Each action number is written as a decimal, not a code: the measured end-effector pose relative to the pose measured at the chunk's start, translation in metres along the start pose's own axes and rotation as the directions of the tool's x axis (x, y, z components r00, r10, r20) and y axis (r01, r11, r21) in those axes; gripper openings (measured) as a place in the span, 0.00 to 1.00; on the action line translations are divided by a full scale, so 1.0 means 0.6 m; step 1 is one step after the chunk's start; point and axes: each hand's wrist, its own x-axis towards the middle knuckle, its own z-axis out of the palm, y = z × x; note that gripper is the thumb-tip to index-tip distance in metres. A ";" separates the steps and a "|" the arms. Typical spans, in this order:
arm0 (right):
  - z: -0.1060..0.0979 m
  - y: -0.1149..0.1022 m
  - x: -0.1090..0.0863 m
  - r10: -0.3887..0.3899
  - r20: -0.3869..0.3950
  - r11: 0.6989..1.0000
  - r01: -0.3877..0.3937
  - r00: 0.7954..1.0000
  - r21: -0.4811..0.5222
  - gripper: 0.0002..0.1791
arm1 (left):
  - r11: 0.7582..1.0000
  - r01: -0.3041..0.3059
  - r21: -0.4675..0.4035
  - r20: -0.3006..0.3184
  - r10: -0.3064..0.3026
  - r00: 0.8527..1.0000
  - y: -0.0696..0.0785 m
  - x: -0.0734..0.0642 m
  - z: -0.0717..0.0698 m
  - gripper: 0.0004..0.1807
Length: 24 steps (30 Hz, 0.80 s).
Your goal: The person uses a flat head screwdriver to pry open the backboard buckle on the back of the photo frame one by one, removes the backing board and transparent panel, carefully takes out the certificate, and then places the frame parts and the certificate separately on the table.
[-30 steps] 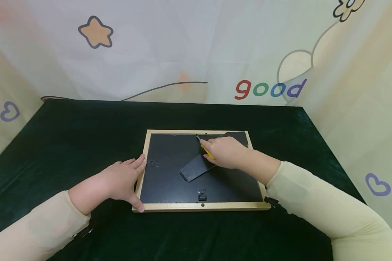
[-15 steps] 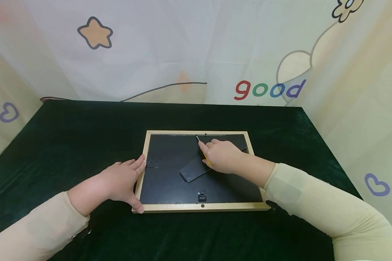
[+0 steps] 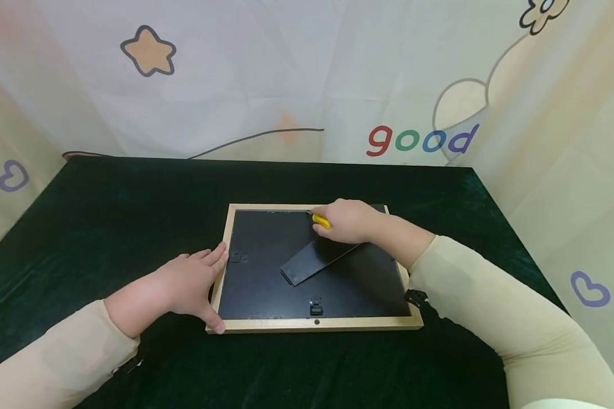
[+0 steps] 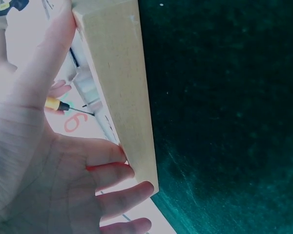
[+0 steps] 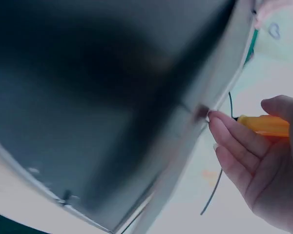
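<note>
A picture frame [image 3: 266,325] with pale wooden edges lies face down, its black backing board [image 3: 258,241] upward. A folded black stand leg [image 3: 312,264] slants across the board. My right hand [image 3: 352,221] grips a screwdriver by its yellow handle [image 3: 322,221]; the tip is at the board's far edge, near the middle. In the left wrist view, the screwdriver [image 4: 53,104] shows a black collar and thin metal shaft. My left hand [image 3: 189,284] rests against the frame's left edge, fingers extended and thumb at the near corner. My right hand covers part of the stand leg.
Dark green cloth [image 3: 133,210] covers the table all around the frame. Small black hangers [image 3: 315,307] sit on the board near its front and left edges. A pale printed curtain [image 3: 266,74] hangs behind the table.
My right hand has moved away toward the frame's far edge, and the screwdriver's handle has swung that way too. Its tip stays at about the same spot. My left hand has not moved.
</note>
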 end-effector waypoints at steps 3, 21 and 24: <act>-0.012 0.012 0.009 0.001 -0.013 0.990 0.001 1.000 0.140 0.25 | 1.000 0.001 -0.004 0.005 -0.001 1.000 -0.001 0.001 0.001 0.73; -0.030 0.056 0.023 0.188 0.052 0.598 -0.156 0.981 0.786 0.20 | 1.000 0.001 -0.018 0.022 -0.001 1.000 0.000 0.000 -0.002 0.72; -0.032 0.054 0.025 0.212 0.062 0.542 -0.171 0.975 0.823 0.18 | 1.000 -0.001 -0.018 0.016 0.001 1.000 -0.001 -0.002 -0.001 0.72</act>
